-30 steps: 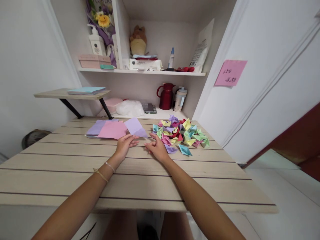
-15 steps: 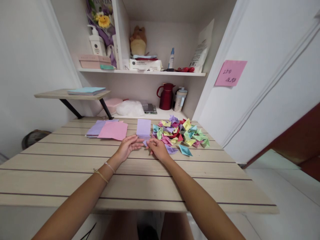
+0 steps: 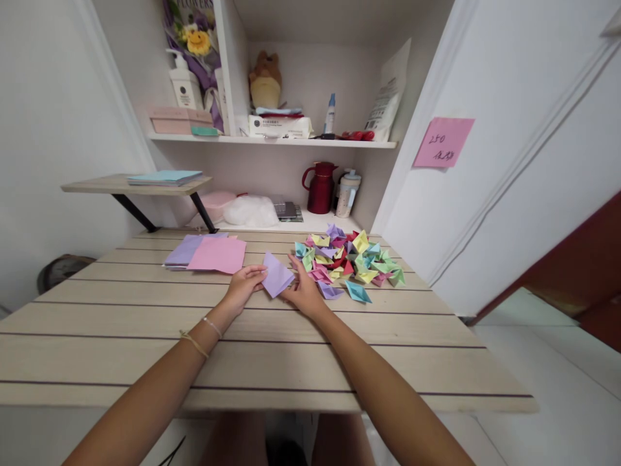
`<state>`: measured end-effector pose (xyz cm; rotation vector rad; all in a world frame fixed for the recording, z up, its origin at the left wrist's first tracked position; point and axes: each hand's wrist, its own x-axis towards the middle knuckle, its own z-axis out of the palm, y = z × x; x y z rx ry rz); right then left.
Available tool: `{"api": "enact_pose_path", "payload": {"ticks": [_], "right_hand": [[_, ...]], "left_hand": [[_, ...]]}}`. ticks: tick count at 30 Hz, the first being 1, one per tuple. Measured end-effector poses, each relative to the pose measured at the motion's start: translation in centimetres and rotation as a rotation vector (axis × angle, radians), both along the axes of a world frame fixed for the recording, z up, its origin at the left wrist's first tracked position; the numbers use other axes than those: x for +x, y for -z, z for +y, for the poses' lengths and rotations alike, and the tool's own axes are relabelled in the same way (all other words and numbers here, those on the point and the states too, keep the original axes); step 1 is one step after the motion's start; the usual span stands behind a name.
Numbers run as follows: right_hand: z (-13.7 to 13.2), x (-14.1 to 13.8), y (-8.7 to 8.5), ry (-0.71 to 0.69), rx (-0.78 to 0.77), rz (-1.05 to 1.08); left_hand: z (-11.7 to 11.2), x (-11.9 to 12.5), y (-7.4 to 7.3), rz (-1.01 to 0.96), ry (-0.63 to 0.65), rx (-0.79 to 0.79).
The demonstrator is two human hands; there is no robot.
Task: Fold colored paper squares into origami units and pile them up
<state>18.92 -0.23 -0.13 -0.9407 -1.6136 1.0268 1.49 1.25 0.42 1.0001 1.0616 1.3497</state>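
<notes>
Lilac paper (image 3: 277,275), folded into a slanted shape, low on the desk (image 3: 121,323) between two sets of fingers. Left hand (image 3: 244,286): fingers (image 3: 256,277) closed in a pinch on the sheet's left corner. Right hand (image 3: 304,292): fingers (image 3: 294,265) stretched out, unclenched, pressed along the sheet's right edge. Just right of the right fingers, a heap of coloured folded paper boats (image 3: 356,259), one purple boat nearly touching the hand. Beyond and left of the left fingers, a stack of pink and purple sheets (image 3: 213,254), near but apart.
</notes>
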Motion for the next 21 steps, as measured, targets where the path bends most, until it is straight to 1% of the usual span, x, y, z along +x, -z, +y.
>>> {"api": "enact_pose_path", "payload": {"ticks": [4, 7, 9, 11, 14, 21], "right_hand": [[-0.3, 0.2, -0.3, 0.009, 0.211, -0.182], [-0.3, 0.2, -0.6, 0.014, 0.328, -0.204], [-0.3, 0.1, -0.6, 0.007, 0.353, -0.195], [-0.2, 0.1, -0.6, 0.011, 0.347, -0.197], [0.1, 0.0, -0.3, 0.032, 0.292, -0.185], [0.7, -0.1, 0.3, 0.054, 0.049, -0.020]], "left_hand": [[0.2, 0.0, 0.1, 0.019, -0.012, -0.001], [0.1, 0.0, 0.1, 0.026, -0.014, 0.003], [0.0, 0.0, 0.0, 0.025, -0.021, 0.006], [-0.1, 0.1, -0.1, 0.022, -0.031, 0.014], [-0.2, 0.1, -0.1, 0.016, -0.033, 0.024], [0.0, 0.1, 0.1, 0.019, -0.021, 0.019]]}}
